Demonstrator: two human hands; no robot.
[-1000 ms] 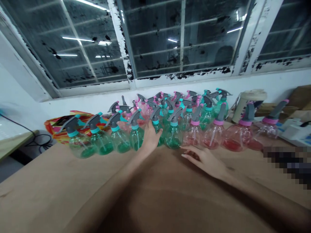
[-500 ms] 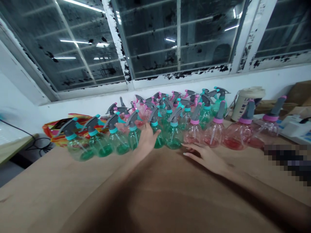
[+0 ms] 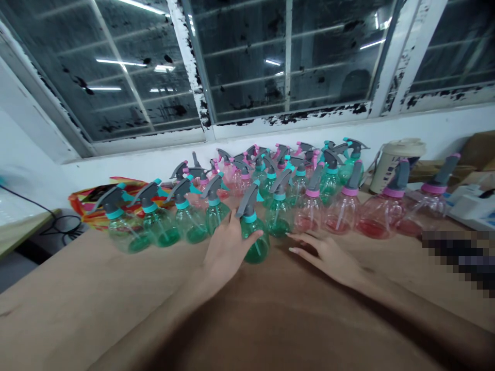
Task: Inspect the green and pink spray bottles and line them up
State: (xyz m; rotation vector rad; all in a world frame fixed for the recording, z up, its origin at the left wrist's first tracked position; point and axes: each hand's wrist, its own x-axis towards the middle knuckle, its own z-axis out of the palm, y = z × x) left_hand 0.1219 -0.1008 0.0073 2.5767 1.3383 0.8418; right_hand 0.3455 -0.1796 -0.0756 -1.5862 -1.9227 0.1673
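Note:
My left hand (image 3: 228,239) is wrapped round a green spray bottle (image 3: 257,246) with a teal collar and grey trigger head, standing slightly in front of the row. Its fingertips are hidden behind the bottle. My right hand (image 3: 328,257) rests low over the table with fingers apart and nothing in them. Just beyond its fingertips stand another green spray bottle (image 3: 279,221) and a pink spray bottle (image 3: 308,214). Several more green bottles line up to the left, and pink ones with pink collars to the right. Each front bottle has a little coloured liquid inside.
Behind the front row, more spray bottles crowd toward the wall. A red and yellow bag (image 3: 87,206) lies at the left. To the right are a cream cup (image 3: 394,162), a white power strip (image 3: 472,203) and a pixelated dark object (image 3: 460,257) on the wooden table (image 3: 270,319).
My left hand has drawn the green spray bottle out of the row toward me. My right hand has stayed almost in place.

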